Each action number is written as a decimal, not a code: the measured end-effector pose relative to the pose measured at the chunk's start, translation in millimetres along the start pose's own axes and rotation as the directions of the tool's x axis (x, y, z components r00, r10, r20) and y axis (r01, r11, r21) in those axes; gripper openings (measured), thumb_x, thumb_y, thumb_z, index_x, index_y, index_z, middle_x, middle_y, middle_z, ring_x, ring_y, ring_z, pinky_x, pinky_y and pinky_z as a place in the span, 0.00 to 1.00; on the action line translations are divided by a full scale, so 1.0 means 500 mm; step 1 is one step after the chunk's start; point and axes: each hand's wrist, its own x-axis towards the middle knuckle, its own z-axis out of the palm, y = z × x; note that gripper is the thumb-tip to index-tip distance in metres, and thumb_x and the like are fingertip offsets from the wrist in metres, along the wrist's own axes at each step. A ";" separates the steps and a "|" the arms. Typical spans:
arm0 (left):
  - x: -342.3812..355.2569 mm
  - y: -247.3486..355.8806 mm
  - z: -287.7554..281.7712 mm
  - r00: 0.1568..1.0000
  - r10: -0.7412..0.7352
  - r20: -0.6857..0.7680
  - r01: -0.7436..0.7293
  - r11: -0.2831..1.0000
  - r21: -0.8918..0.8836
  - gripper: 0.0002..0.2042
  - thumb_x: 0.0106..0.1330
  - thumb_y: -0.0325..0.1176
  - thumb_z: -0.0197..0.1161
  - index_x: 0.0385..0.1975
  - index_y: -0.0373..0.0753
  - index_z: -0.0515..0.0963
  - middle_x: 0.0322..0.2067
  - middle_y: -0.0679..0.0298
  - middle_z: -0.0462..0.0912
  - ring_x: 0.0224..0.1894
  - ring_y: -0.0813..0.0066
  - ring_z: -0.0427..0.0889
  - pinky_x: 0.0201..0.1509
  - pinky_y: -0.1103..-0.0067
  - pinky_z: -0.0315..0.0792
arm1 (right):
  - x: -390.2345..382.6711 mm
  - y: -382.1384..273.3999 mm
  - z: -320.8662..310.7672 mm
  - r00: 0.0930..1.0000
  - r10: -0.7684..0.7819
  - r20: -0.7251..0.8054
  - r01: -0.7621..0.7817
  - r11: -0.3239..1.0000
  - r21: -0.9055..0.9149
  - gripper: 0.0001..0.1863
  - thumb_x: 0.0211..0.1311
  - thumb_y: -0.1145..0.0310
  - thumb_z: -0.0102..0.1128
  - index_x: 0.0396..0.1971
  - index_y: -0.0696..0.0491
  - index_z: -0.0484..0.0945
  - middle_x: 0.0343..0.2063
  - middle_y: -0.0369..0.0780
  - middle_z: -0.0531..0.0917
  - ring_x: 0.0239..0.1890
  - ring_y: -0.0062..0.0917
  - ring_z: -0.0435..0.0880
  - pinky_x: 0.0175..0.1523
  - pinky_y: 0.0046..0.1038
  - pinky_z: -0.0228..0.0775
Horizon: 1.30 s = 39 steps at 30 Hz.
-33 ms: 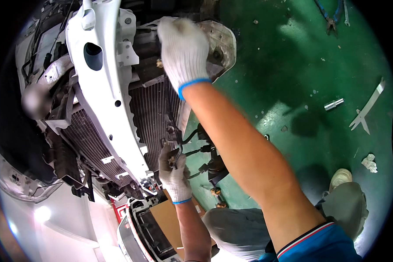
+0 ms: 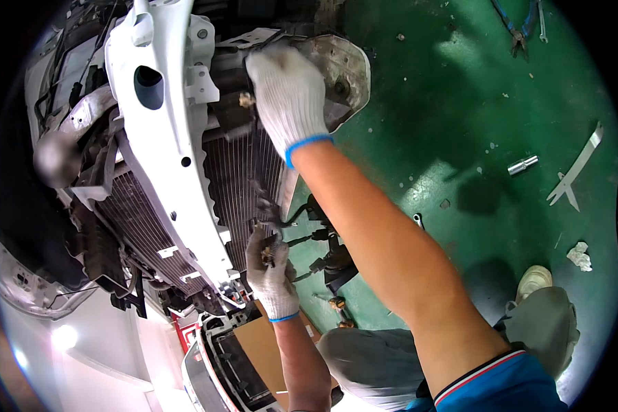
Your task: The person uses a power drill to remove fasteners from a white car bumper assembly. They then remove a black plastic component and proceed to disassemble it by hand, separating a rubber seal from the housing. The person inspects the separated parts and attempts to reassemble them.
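Gloves of white knit with blue cuffs cover both hands. The left hand is curled, thumb and fingers closed about a dark harness just in front of the lower part of the radiator. The right hand is farther up, its back to the camera and its fingers bent out of sight; whether it grips anything cannot be told. A brass-coloured fitting shows just beside it, slightly blurred.

Both hands are at the opened front of a car, to the right of its white crossbeam. The floor is glossy green. On it lie blue-handled pliers, a wrench, a silver socket, a fork-ended metal tool and a crumpled white scrap. A yellow-and-black power tool lies near the person's knee, with brown cardboard and another vehicle beyond the left forearm.
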 end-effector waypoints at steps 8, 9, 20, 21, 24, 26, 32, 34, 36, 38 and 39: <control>-0.004 -0.001 -0.015 1.000 0.008 -0.008 -0.009 0.997 -0.075 0.31 0.60 0.23 0.70 0.66 0.37 0.72 0.43 0.66 0.80 0.21 0.90 0.65 0.21 0.88 0.59 | -0.068 0.003 -0.047 0.870 0.241 0.430 -0.319 0.940 0.117 0.19 0.71 0.60 0.62 0.51 0.60 0.82 0.37 0.37 0.85 0.33 0.19 0.82 0.40 0.23 0.74; -0.007 0.000 -0.023 1.000 0.008 -0.006 -0.008 0.999 -0.053 0.31 0.60 0.23 0.70 0.66 0.37 0.72 0.43 0.66 0.81 0.21 0.90 0.65 0.20 0.88 0.58 | -0.080 -0.002 -0.052 0.881 0.219 0.420 -0.296 0.946 0.128 0.20 0.71 0.60 0.62 0.52 0.60 0.81 0.37 0.37 0.85 0.32 0.19 0.82 0.39 0.22 0.74; -0.015 -0.050 -0.112 0.973 0.229 -0.011 -0.219 0.944 0.248 0.32 0.57 0.30 0.76 0.64 0.32 0.74 0.35 0.71 0.77 0.24 0.90 0.67 0.24 0.88 0.62 | -0.230 0.084 -0.172 0.273 0.418 0.866 -0.435 0.857 -0.277 0.21 0.64 0.73 0.67 0.57 0.57 0.78 0.41 0.38 0.85 0.42 0.18 0.82 0.47 0.18 0.72; -0.018 -0.053 -0.122 0.972 0.236 -0.003 -0.225 0.928 0.296 0.32 0.57 0.33 0.76 0.63 0.31 0.75 0.35 0.70 0.78 0.25 0.90 0.68 0.25 0.88 0.63 | -0.236 0.083 -0.174 0.280 0.422 0.862 -0.425 0.860 -0.283 0.21 0.64 0.74 0.67 0.57 0.57 0.78 0.42 0.38 0.85 0.42 0.18 0.82 0.47 0.19 0.73; -0.014 -0.071 -0.133 0.958 0.287 0.025 -0.282 0.913 0.295 0.32 0.57 0.35 0.76 0.62 0.30 0.75 0.33 0.70 0.79 0.25 0.90 0.69 0.25 0.88 0.64 | -0.236 0.084 -0.165 0.278 0.372 0.885 -0.375 0.891 -0.257 0.22 0.63 0.77 0.66 0.58 0.57 0.77 0.42 0.39 0.86 0.43 0.21 0.84 0.47 0.23 0.76; -0.001 -0.094 -0.143 0.934 0.352 0.059 -0.353 0.886 0.302 0.31 0.58 0.35 0.75 0.61 0.31 0.76 0.33 0.70 0.79 0.24 0.90 0.69 0.24 0.87 0.64 | -0.232 0.085 -0.163 0.302 0.376 0.876 -0.319 0.906 -0.279 0.24 0.63 0.76 0.65 0.60 0.56 0.77 0.44 0.40 0.86 0.45 0.24 0.85 0.47 0.25 0.77; -0.011 -0.091 -0.151 0.998 -0.007 0.062 0.009 0.999 -0.041 0.29 0.60 0.32 0.72 0.62 0.31 0.75 0.31 0.69 0.79 0.22 0.89 0.68 0.23 0.87 0.61 | -0.250 0.072 -0.136 0.403 0.395 0.825 -0.225 0.917 -0.329 0.23 0.65 0.74 0.65 0.60 0.59 0.77 0.38 0.42 0.88 0.41 0.22 0.87 0.39 0.21 0.76; -0.012 -0.091 -0.153 0.998 -0.031 0.061 0.039 0.991 -0.130 0.27 0.62 0.31 0.70 0.62 0.31 0.75 0.31 0.69 0.78 0.22 0.88 0.67 0.22 0.86 0.60 | -0.253 0.072 -0.132 0.424 0.384 0.820 -0.259 0.919 -0.297 0.23 0.65 0.74 0.65 0.60 0.59 0.76 0.38 0.42 0.88 0.39 0.21 0.86 0.38 0.20 0.75; -0.018 -0.082 -0.156 0.998 0.001 0.055 0.011 0.979 -0.206 0.25 0.64 0.30 0.68 0.61 0.31 0.75 0.30 0.69 0.78 0.21 0.87 0.67 0.22 0.86 0.60 | -0.257 0.058 -0.125 0.456 0.362 0.813 -0.279 0.926 -0.255 0.25 0.65 0.75 0.65 0.62 0.59 0.75 0.38 0.42 0.88 0.38 0.20 0.85 0.38 0.19 0.73; -0.022 -0.078 -0.161 0.999 0.032 -0.007 -0.033 0.962 -0.270 0.23 0.66 0.32 0.67 0.59 0.31 0.76 0.31 0.68 0.79 0.21 0.86 0.67 0.22 0.85 0.59 | -0.256 0.071 -0.120 0.458 0.290 0.840 -0.320 0.936 -0.149 0.26 0.64 0.76 0.65 0.62 0.61 0.74 0.38 0.42 0.88 0.39 0.21 0.86 0.39 0.19 0.73; -0.022 -0.081 -0.169 0.998 0.041 -0.042 -0.051 0.956 -0.288 0.21 0.67 0.33 0.67 0.58 0.32 0.77 0.31 0.68 0.79 0.21 0.86 0.68 0.22 0.85 0.59 | -0.257 0.086 -0.124 0.460 0.257 0.850 -0.351 0.932 -0.092 0.26 0.64 0.77 0.65 0.63 0.61 0.73 0.38 0.42 0.88 0.39 0.21 0.86 0.39 0.19 0.73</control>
